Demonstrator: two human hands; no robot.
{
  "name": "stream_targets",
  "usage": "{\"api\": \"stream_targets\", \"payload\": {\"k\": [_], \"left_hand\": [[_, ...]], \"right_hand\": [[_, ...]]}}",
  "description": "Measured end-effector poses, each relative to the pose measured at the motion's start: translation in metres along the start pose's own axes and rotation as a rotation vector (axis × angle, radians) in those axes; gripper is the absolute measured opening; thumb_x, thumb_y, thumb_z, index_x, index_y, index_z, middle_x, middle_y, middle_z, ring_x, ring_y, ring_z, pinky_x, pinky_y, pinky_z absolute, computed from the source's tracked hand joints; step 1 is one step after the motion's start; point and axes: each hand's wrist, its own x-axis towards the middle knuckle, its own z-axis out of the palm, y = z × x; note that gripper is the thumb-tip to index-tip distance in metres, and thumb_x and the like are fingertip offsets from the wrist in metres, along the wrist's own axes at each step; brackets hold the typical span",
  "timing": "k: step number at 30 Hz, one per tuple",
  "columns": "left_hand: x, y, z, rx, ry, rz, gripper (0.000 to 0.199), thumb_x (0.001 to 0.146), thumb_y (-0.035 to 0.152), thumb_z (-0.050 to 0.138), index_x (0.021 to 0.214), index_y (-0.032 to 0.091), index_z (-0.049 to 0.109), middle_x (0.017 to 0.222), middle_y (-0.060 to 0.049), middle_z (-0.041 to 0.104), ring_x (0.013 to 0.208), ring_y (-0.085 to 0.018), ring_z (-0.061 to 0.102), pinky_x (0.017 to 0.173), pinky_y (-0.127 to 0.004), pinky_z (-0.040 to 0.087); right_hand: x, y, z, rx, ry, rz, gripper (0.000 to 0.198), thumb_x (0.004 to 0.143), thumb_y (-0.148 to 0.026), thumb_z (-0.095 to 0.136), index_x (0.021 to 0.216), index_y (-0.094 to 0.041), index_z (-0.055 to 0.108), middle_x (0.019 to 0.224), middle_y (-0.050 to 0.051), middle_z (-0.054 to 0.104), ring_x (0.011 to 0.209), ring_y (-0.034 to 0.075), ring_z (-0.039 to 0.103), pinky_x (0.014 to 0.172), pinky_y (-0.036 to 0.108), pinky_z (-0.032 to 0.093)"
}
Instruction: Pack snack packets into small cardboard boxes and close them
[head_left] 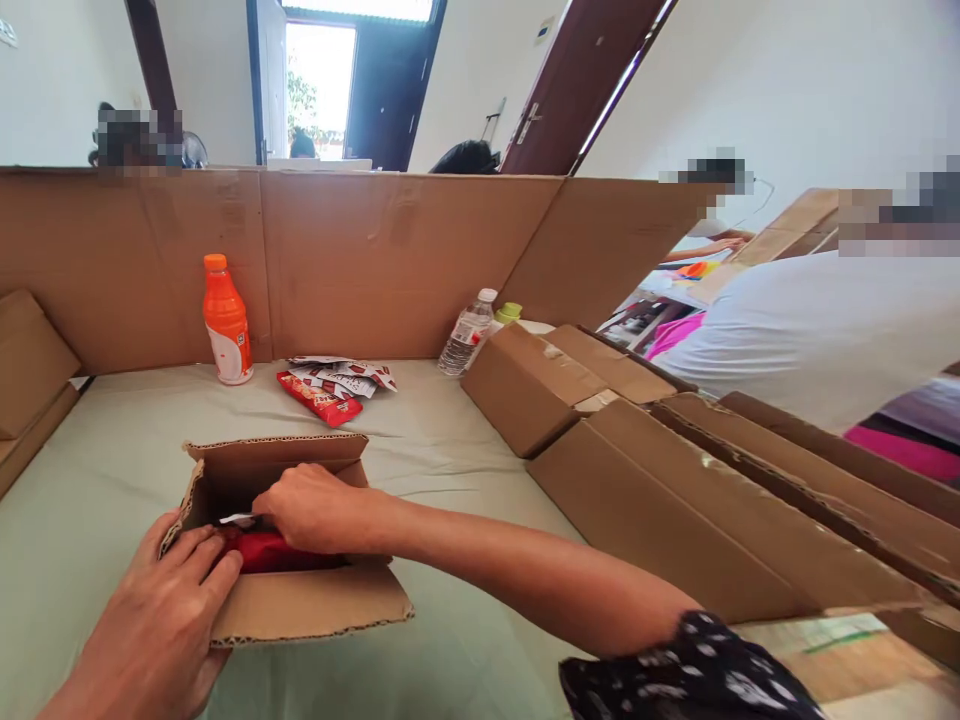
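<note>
An open cardboard box [311, 608] stands on the cloth-covered table with its flaps up and out. My left hand [161, 600] grips the box's left side, its fingers curling over the edge. Inside the box lies a red packet [266, 552]. Reaching in from the right, my right hand [311, 508] is closed above the red packet, its fingertips partly hidden. At those fingertips shows the edge of a small white item [237, 520], too little visible to name. Behind the box, several white sachets [349, 376] lie in a pile with a red snack packet [319, 400].
An orange bottle [226, 330] and a clear water bottle [466, 335] stand near the tall cardboard partition [405, 260]. A green-capped container [508, 313] is beside the latter. Cardboard boxes [675, 500] line the right side; another box [34, 370] is left. Other people sit beyond.
</note>
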Motion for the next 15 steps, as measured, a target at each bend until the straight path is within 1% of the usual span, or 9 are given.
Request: {"api": "stream_targets", "payload": {"k": [1, 3, 6, 7, 9, 10, 12, 13, 15], "left_hand": [[0.0, -0.001, -0.003, 0.01, -0.008, 0.003, 0.05, 0.069, 0.011, 0.06, 0.118, 0.016, 0.069, 0.12, -0.014, 0.074, 0.114, -0.034, 0.067, 0.113, -0.062, 0.04], [0.001, -0.005, -0.01, 0.043, 0.0, 0.022, 0.063, 0.07, 0.009, 0.058, 0.133, 0.014, 0.062, 0.133, -0.016, 0.069, 0.117, -0.034, 0.066, 0.108, -0.057, 0.047], [0.002, -0.011, -0.013, 0.1, 0.015, 0.078, 0.078, 0.068, 0.011, 0.06, 0.146, 0.014, 0.052, 0.152, -0.02, 0.055, 0.121, -0.036, 0.065, 0.098, -0.053, 0.053], [0.003, -0.012, -0.013, 0.102, 0.001, 0.093, 0.079, 0.068, 0.013, 0.061, 0.146, 0.014, 0.053, 0.152, -0.02, 0.056, 0.121, -0.037, 0.065, 0.097, -0.053, 0.053], [0.004, -0.011, -0.009, 0.075, -0.04, 0.064, 0.071, 0.067, 0.015, 0.062, 0.139, 0.015, 0.061, 0.143, -0.018, 0.064, 0.12, -0.038, 0.065, 0.1, -0.057, 0.051], [0.005, -0.01, -0.006, 0.05, -0.058, 0.035, 0.066, 0.067, 0.017, 0.062, 0.133, 0.015, 0.065, 0.137, -0.017, 0.069, 0.119, -0.039, 0.066, 0.102, -0.059, 0.048], [0.005, -0.006, -0.002, 0.002, -0.063, -0.008, 0.058, 0.067, 0.02, 0.063, 0.124, 0.015, 0.07, 0.129, -0.017, 0.072, 0.115, -0.039, 0.067, 0.104, -0.063, 0.045], [0.005, -0.004, -0.001, -0.008, -0.062, -0.014, 0.058, 0.067, 0.021, 0.063, 0.124, 0.015, 0.071, 0.13, -0.017, 0.072, 0.115, -0.038, 0.067, 0.105, -0.063, 0.044], [0.003, -0.002, -0.001, -0.002, -0.067, 0.004, 0.061, 0.068, 0.022, 0.063, 0.129, 0.016, 0.069, 0.136, -0.017, 0.07, 0.12, -0.037, 0.065, 0.109, -0.06, 0.042]], "right_hand": [[0.006, 0.001, 0.0, 0.028, -0.03, -0.039, 0.027, 0.094, -0.017, 0.053, 0.109, -0.018, 0.076, 0.107, 0.011, 0.08, 0.097, 0.025, 0.074, 0.07, 0.029, 0.045], [0.014, 0.005, 0.003, 0.087, -0.044, -0.11, 0.032, 0.098, -0.019, 0.049, 0.117, -0.017, 0.075, 0.111, 0.012, 0.079, 0.099, 0.025, 0.074, 0.075, 0.03, 0.047], [0.011, 0.01, 0.009, 0.167, -0.03, -0.155, 0.036, 0.101, -0.02, 0.046, 0.128, -0.017, 0.07, 0.117, 0.012, 0.078, 0.102, 0.024, 0.073, 0.082, 0.032, 0.049], [0.006, 0.011, 0.01, 0.187, -0.03, -0.154, 0.036, 0.101, -0.021, 0.048, 0.13, -0.018, 0.069, 0.118, 0.011, 0.078, 0.102, 0.024, 0.073, 0.083, 0.032, 0.049], [-0.01, 0.015, 0.008, 0.225, 0.013, -0.156, 0.034, 0.1, -0.021, 0.052, 0.128, -0.018, 0.07, 0.118, 0.01, 0.078, 0.102, 0.022, 0.073, 0.085, 0.031, 0.05], [-0.02, 0.019, 0.004, 0.26, 0.078, -0.162, 0.031, 0.099, -0.02, 0.054, 0.124, -0.019, 0.072, 0.117, 0.009, 0.079, 0.101, 0.021, 0.073, 0.085, 0.03, 0.05], [-0.036, 0.035, -0.009, 0.373, 0.308, -0.149, 0.024, 0.099, -0.022, 0.055, 0.111, -0.019, 0.076, 0.107, 0.006, 0.08, 0.094, 0.018, 0.073, 0.083, 0.027, 0.051], [-0.04, 0.047, -0.018, 0.43, 0.459, -0.11, 0.024, 0.1, -0.023, 0.053, 0.106, -0.018, 0.076, 0.101, 0.005, 0.08, 0.089, 0.016, 0.073, 0.08, 0.026, 0.052], [-0.036, 0.082, -0.035, 0.458, 0.731, 0.071, 0.029, 0.103, -0.027, 0.048, 0.106, -0.017, 0.075, 0.094, 0.005, 0.079, 0.082, 0.015, 0.071, 0.075, 0.025, 0.052]]}}
